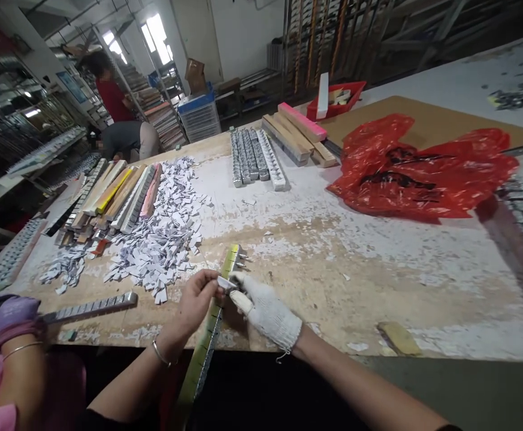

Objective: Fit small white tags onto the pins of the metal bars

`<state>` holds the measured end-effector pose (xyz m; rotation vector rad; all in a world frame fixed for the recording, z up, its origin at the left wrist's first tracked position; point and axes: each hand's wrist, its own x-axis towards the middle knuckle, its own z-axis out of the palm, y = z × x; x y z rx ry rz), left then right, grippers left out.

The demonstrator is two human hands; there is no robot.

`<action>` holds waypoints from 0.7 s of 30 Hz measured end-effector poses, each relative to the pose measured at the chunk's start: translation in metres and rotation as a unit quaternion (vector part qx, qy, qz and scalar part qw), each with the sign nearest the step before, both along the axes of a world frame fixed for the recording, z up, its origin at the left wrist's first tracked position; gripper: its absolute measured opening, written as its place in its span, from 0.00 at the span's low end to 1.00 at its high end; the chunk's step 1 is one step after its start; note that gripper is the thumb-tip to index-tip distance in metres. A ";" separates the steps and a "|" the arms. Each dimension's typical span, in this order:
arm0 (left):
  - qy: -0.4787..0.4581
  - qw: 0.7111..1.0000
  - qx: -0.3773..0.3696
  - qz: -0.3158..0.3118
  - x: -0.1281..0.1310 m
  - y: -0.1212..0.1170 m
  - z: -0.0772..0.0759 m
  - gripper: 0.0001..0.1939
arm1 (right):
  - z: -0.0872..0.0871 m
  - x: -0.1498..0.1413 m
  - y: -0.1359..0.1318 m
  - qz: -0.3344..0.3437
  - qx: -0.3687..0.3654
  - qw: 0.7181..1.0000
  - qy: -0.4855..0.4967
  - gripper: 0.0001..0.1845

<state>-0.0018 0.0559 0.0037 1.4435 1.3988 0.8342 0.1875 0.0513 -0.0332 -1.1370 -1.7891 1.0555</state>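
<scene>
My left hand (195,304), bare with a bracelet at the wrist, pinches a small white piece (226,282) between thumb and fingers. Close against it is my right hand (268,312), in a white knitted glove. Its thumb and fingers are closed together on something small and dark that I cannot make out. Beneath both hands runs a long yellow-green bar (205,341) with evenly spaced marks, reaching over the table's near edge. Small metal pieces (240,257) stick out from the right side of its far end.
Left lies a heap of white pieces (171,209) beside stacked bars (117,194). Bars with metal pieces (252,155) lie further back, a red plastic bag (423,173) right. A yellowish block (398,338) sits near the front edge. A co-worker's gloved hand (17,316) is at far left.
</scene>
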 end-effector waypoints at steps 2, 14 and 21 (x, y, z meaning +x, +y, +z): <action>0.026 1.000 -0.007 -0.012 0.006 -0.008 -0.004 0.12 | -0.003 0.000 0.001 0.009 0.001 0.999 -0.046 0.15; 0.332 0.937 0.062 -0.084 -0.010 0.010 -0.029 0.09 | -0.039 -0.012 0.008 -0.019 0.056 0.916 -0.398 0.15; 0.304 0.949 0.033 -0.080 -0.011 0.011 -0.024 0.09 | -0.055 -0.009 0.005 -0.023 0.130 0.919 -0.371 0.16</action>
